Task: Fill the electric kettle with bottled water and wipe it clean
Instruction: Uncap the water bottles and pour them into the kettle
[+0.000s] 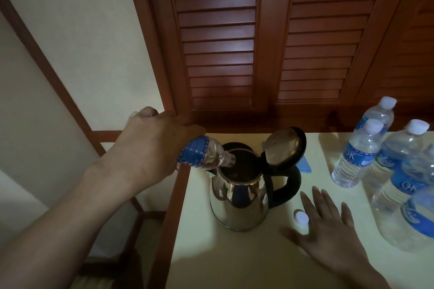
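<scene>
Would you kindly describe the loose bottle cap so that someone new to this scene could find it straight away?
Start at the steel kettle on the cream table. Just right of its base, beside the right hand, lies a small white cap. Unlike the caps of the bottles standing at the right, it sits loose on the table, screwed onto nothing.

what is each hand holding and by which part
Left hand grips the water bottle round its body, behind the label; right hand holds nothing, fingers spread beside the cap.

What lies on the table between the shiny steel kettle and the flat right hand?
A small white round bottle cap lies there, shown in head view.
</scene>
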